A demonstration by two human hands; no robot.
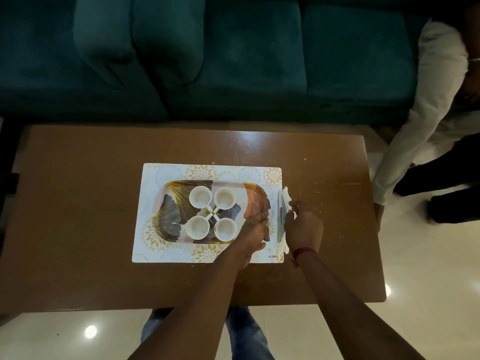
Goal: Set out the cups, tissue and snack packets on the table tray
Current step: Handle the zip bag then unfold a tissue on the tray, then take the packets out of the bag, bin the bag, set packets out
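Four white cups (211, 213) handles-inward on leaf-patterned tray (168, 201); both hands (302, 226) gripping white tissue stack (283, 203)

- There is a single view, from a wide-angle camera worn on the person's head, looking steeply down, almost straight down, on the table (78, 229)
- The whole table top fits in the frame, its near edge low in the picture and its far edge about a third of the way down
- Beyond the far edge, the sofa (233, 55) fills the top of the frame
- The wearer's two forearms enter from the bottom edge and reach up toward the table's middle
- Straight lines bow near the picture's borders from the wide lens
- No second view exists, so no part of the scene is shared
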